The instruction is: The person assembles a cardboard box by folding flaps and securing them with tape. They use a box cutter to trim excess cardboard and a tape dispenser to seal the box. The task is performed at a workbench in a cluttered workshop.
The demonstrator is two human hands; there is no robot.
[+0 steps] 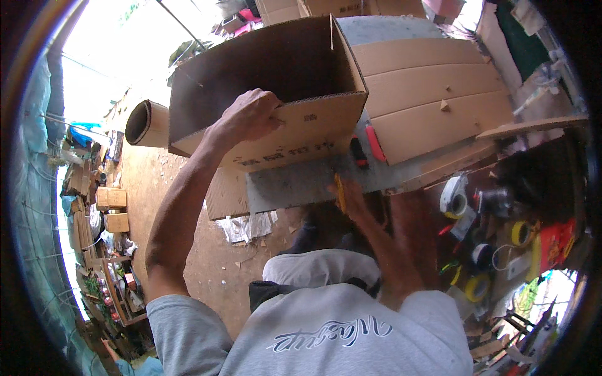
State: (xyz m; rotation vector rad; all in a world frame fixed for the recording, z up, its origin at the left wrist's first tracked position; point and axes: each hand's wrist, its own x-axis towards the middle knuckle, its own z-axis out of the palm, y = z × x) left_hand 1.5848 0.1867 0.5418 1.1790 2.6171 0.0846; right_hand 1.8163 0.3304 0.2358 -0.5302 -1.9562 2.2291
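A large open cardboard box [291, 122] stands tilted before me, its dark inside showing and printed writing on its near wall. My left hand [254, 115] grips the top edge of that near wall with curled fingers. Lower and to the right, my right hand [350, 197] is closed around a narrow yellow tool [340, 193], whose kind I cannot tell. The box rests over a grey work surface [291, 185]. A red and black object [360, 150] lies by the box's right side, beside a red piece [375, 144] at the edge of a flat cardboard sheet.
Creased flat cardboard [437, 94] lies right of the box. A cardboard tube [148, 123] is at the left. Tape rolls [454, 197] and small tools crowd the dark shelf at right. Small cartons [111, 198] and scraps sit along the left. A person's arm [110, 350] shows at lower left.
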